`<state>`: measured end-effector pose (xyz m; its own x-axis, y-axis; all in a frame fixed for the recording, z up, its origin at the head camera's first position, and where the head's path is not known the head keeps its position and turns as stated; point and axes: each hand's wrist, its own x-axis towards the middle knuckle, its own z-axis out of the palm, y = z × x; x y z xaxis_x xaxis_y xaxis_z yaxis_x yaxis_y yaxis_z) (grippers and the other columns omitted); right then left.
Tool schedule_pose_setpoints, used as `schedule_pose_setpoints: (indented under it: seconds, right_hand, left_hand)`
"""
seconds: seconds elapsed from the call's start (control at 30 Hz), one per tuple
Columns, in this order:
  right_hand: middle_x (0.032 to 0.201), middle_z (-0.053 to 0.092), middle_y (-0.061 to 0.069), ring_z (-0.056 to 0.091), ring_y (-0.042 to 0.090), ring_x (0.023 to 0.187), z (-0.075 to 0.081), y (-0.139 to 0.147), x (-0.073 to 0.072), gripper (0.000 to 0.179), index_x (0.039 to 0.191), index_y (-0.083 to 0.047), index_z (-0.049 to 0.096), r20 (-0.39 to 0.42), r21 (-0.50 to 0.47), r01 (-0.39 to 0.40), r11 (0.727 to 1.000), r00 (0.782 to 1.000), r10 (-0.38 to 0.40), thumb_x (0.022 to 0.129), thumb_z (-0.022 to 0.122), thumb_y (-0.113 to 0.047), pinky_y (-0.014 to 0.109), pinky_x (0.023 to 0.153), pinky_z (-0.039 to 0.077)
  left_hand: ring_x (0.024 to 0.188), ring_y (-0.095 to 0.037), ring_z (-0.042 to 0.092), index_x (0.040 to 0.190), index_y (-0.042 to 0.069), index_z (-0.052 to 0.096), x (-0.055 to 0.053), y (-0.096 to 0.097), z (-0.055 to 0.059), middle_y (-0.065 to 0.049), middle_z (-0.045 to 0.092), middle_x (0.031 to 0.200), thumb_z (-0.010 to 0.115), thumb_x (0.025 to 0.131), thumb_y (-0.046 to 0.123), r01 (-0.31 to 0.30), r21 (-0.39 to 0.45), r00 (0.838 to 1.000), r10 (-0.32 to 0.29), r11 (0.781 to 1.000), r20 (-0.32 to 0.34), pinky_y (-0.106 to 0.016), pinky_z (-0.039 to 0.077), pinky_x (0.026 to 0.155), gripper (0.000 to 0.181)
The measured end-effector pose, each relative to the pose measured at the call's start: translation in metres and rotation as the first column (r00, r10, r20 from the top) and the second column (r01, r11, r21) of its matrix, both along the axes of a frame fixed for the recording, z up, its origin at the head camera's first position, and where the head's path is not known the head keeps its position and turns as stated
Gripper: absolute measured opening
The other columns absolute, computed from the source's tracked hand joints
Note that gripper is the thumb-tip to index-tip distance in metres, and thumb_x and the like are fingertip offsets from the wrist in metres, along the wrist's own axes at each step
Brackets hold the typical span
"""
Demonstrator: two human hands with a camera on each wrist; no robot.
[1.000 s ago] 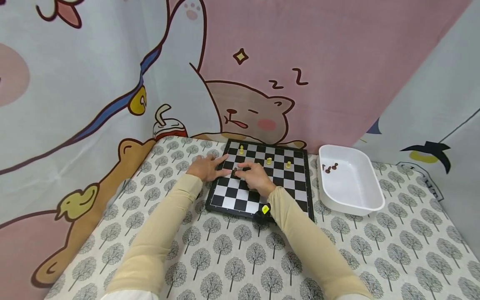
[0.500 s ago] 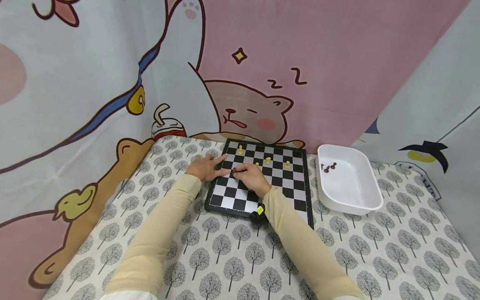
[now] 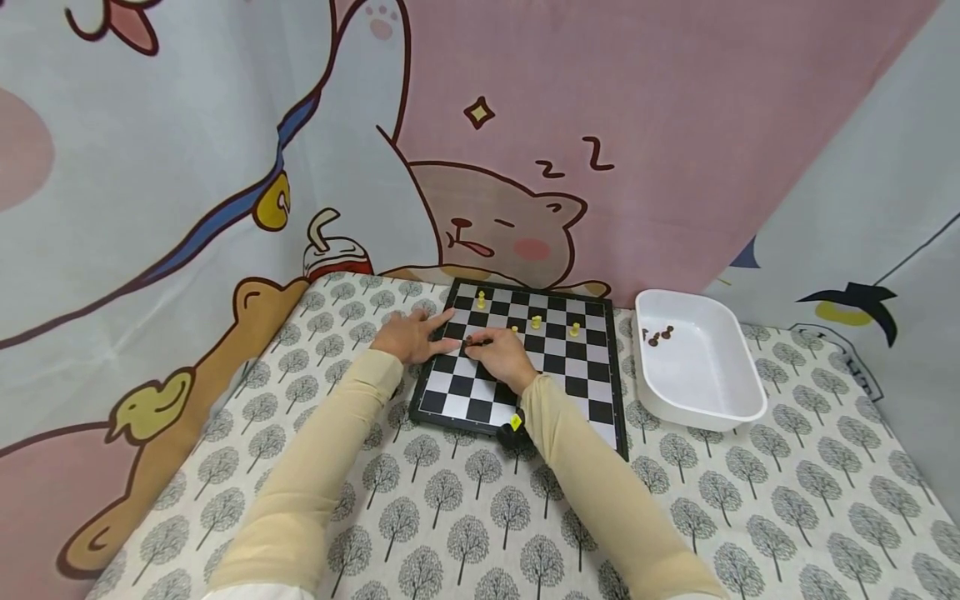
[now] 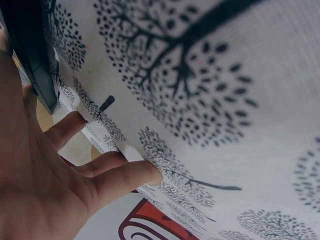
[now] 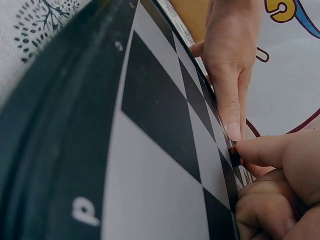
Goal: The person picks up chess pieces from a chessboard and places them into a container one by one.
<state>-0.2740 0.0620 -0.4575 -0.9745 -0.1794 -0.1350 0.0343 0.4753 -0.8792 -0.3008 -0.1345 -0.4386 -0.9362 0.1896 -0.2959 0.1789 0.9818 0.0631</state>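
Observation:
A black-and-white chessboard (image 3: 588, 387) lies on the tablecloth. My left hand (image 3: 405, 335) rests at its left edge, with the thumb and index finger stretched over the squares; the left wrist view shows other fingers extended over the cloth. Between the thumb and fingers of my right hand (image 3: 506, 360) is a small dark brown chess piece (image 5: 234, 156), pinched low at the board's left side, close to my left thumb tip. Its exact kind is hidden by the fingers. Yellow chess pieces stand farther back: one pawn-like piece (image 3: 482, 300), a knight-like piece (image 3: 536, 322) and another yellow piece (image 3: 574, 330).
Right of the board stands a white plastic tub (image 3: 693, 419) with several brown chess pieces (image 3: 654, 339) inside. One more yellow piece (image 3: 514, 329) shows just its top behind my right hand. A patterned curtain (image 3: 637, 208) hangs behind the table.
My right hand has shifted very slightly left and its wrist has turned a little, uncovering the top of a yellow piece. The left hand stays in place on the board's edge.

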Motion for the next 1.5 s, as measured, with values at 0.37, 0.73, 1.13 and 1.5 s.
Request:
schedule_pose_setpoints:
  seconds: [0.37, 0.73, 1.13, 1.5]
  right_hand:
    - [0.130, 0.071, 0.005, 0.062, 0.024, 0.123, -0.001, 0.002, 0.000, 0.018, 0.110, -0.012, 0.078, -0.016, 0.012, 0.007, 1.000, 1.000, -0.007, 0.096, 0.072, -0.021, 0.040, 0.099, 0.052]
    - [0.132, 0.070, 0.004, 0.062, 0.021, 0.123, -0.002, 0.003, -0.001, 0.021, 0.112, -0.012, 0.077, -0.017, 0.002, -0.001, 1.000, 1.000, 0.002, 0.096, 0.071, -0.024, 0.038, 0.100, 0.052]
    - [0.082, 0.072, -0.004, 0.024, 0.008, 0.039, 0.002, 0.012, -0.005, 0.024, 0.118, -0.015, 0.075, 0.168, -0.146, -0.001, 0.989, 0.986, 0.026, 0.097, 0.072, -0.027, 0.024, 0.040, 0.029]
    - [0.066, 0.059, -0.008, 0.022, 0.008, 0.039, 0.010, 0.017, -0.002, 0.023, 0.115, -0.014, 0.073, 0.168, -0.189, -0.024, 0.982, 0.984, 0.057, 0.096, 0.073, -0.026, 0.025, 0.040, 0.027]
  left_hand:
    - [0.148, -0.054, 0.032, 0.162, 0.048, 0.006, 0.001, 0.003, 0.000, -0.010, 0.025, 0.170, 0.028, 0.094, 0.083, 0.014, -0.014, 1.000, -0.014, 1.000, -0.010, -0.065, 0.051, 0.103, 0.079]
    - [0.149, -0.055, 0.029, 0.161, 0.049, 0.005, 0.000, 0.002, 0.000, -0.010, 0.023, 0.171, 0.028, 0.094, 0.084, 0.006, -0.002, 1.000, -0.006, 1.000, -0.002, -0.068, 0.048, 0.106, 0.079]
    - [0.149, -0.054, 0.030, 0.161, 0.049, 0.004, -0.002, 0.005, 0.000, -0.010, 0.022, 0.171, 0.026, 0.093, 0.084, 0.019, -0.005, 1.000, -0.019, 1.000, 0.001, -0.068, 0.047, 0.108, 0.080]
    - [0.150, -0.055, 0.026, 0.162, 0.049, 0.006, 0.000, 0.001, 0.000, -0.010, 0.023, 0.171, 0.030, 0.094, 0.082, 0.004, 0.023, 1.000, -0.004, 1.000, 0.013, -0.070, 0.042, 0.111, 0.079]
